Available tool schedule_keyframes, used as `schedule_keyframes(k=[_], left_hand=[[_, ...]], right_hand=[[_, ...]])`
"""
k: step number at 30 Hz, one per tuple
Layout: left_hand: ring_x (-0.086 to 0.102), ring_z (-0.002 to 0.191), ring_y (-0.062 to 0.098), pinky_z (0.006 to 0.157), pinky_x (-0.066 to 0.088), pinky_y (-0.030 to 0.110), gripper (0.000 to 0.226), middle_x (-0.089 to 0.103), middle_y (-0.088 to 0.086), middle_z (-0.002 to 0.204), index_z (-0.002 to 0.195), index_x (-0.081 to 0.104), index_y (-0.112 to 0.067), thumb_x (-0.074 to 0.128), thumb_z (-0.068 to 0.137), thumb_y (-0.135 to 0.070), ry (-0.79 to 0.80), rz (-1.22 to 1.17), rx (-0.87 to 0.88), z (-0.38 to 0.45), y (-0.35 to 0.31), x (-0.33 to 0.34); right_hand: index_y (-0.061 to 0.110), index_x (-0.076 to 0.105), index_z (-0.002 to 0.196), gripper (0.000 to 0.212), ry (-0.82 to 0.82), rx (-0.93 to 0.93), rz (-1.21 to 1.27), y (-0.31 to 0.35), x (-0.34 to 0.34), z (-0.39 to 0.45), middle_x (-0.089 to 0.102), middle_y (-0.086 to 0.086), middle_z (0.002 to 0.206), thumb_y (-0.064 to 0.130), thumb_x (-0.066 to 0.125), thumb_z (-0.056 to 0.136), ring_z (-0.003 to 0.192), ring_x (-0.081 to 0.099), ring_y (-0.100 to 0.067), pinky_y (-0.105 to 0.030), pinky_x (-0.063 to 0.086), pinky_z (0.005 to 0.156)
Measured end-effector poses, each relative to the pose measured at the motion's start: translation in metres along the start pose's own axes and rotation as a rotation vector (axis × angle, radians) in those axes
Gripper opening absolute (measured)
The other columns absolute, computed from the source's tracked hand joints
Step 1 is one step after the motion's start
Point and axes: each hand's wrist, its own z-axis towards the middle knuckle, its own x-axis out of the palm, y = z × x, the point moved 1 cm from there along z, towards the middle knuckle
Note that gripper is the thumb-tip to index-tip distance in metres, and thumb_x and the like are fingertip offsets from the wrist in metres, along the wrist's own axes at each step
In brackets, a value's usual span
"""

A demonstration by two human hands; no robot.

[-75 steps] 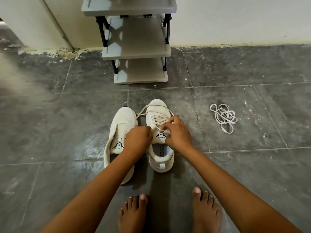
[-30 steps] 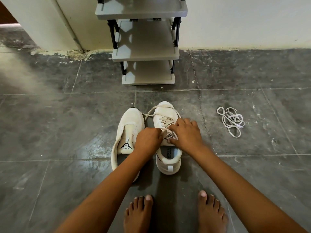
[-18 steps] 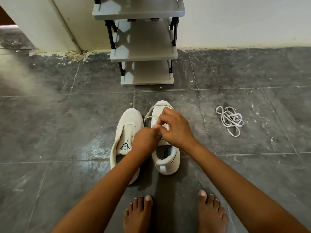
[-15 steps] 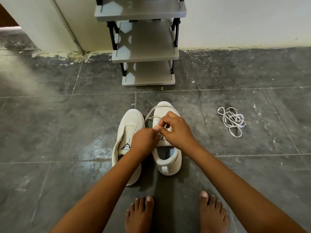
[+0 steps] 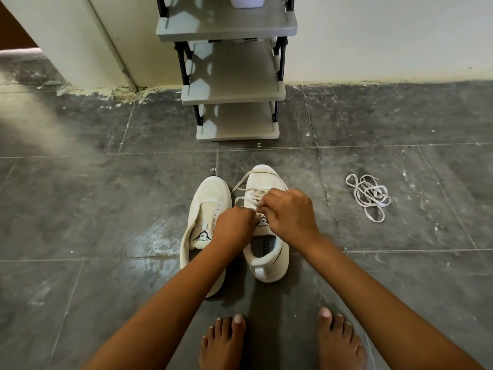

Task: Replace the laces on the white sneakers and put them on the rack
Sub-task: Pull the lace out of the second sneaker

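Two white sneakers stand side by side on the grey tiled floor, toes pointing away from me. The left sneaker (image 5: 210, 206) has no lace. The right sneaker (image 5: 269, 252) carries a cream lace (image 5: 241, 186) threaded near the toe, its loose end looping to the left. My left hand (image 5: 233, 225) and my right hand (image 5: 289, 213) hover over the right sneaker's tongue, fingers curled and pinching the lace between them. A loose white lace (image 5: 369, 196) lies bundled on the floor to the right. The grey shoe rack (image 5: 234, 94) stands against the wall straight ahead.
My bare feet (image 5: 280, 340) are at the bottom of the view, just behind the sneakers. A white object (image 5: 246, 1) sits on the rack's upper shelf; the lower shelves show nothing on them. A wall corner juts out at the far left.
My right hand moved from the sneaker's tongue up toward the toe and pulled lace through. My left hand stayed beside it, holding the lace. The sneakers and loose lace have not shifted.
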Motion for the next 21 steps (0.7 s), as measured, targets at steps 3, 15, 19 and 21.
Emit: schedule_keyframes(k=[3, 15, 19, 21], left_hand=[[0.061, 0.083, 0.032, 0.067, 0.043, 0.036, 0.026, 0.066, 0.014, 0.091, 0.095, 0.063, -0.008, 0.041, 0.097, -0.024, -0.001, -0.009, -0.004, -0.004, 0.011, -0.001], [0.059, 0.088, 0.029, 0.072, 0.046, 0.037, 0.027, 0.066, 0.012, 0.094, 0.093, 0.060, -0.007, 0.046, 0.094, -0.030, -0.044, -0.069, -0.027, -0.005, 0.003, 0.001], [0.059, 0.093, 0.026, 0.075, 0.046, 0.036, 0.027, 0.065, 0.010, 0.100, 0.101, 0.063, -0.008, 0.050, 0.093, -0.031, -0.005, -0.048, -0.002, -0.005, 0.000, 0.003], [0.059, 0.090, 0.028, 0.070, 0.042, 0.034, 0.025, 0.065, 0.012, 0.098, 0.097, 0.063, -0.006, 0.048, 0.093, -0.026, 0.008, -0.015, 0.011, -0.003, -0.003, 0.003]], right_hand=[[0.014, 0.067, 0.073, 0.014, -0.052, 0.105, 0.324, 0.016, -0.009, 0.007, 0.066, 0.002, 0.071, 0.027, 0.067, 0.078, 0.059, 0.059, -0.019, -0.028, 0.043, 0.052], [0.022, 0.058, 0.123, 0.031, 0.387, 0.151, -0.189, -0.017, 0.013, -0.014, 0.059, -0.003, 0.117, 0.026, 0.044, 0.095, 0.101, 0.059, -0.023, -0.032, 0.045, 0.073], [0.021, 0.064, 0.113, 0.025, 0.347, 0.176, -0.183, -0.014, 0.013, -0.013, 0.058, -0.001, 0.116, 0.021, 0.047, 0.094, 0.098, 0.059, -0.024, -0.032, 0.045, 0.072], [0.020, 0.067, 0.107, 0.020, 0.296, 0.262, -0.086, -0.016, 0.012, -0.011, 0.060, 0.003, 0.112, 0.022, 0.053, 0.092, 0.101, 0.057, -0.020, -0.030, 0.040, 0.080]])
